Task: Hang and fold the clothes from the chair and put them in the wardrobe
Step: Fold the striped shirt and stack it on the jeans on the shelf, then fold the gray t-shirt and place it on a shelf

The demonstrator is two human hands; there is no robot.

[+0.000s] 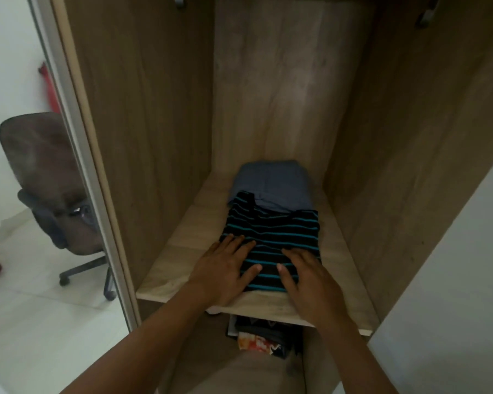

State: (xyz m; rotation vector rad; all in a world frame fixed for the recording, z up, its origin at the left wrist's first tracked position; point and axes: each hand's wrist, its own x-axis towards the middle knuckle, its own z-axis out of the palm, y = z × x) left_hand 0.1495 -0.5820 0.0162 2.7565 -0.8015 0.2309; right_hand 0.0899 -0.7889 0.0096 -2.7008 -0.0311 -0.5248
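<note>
A folded black T-shirt with teal stripes lies on the pale wooden shelf inside the open wardrobe, its far edge overlapping a folded blue-grey garment that sits behind it towards the back panel. The left hand rests flat on the shirt's near left part, fingers straight and slightly spread. The right hand lies flat on the near right part, fingers straight and close together. Under the shelf sits a dark bundle with an orange-and-white print, too blurred to read. To the left, outside the wardrobe, stands a brown office chair on castors
</note>
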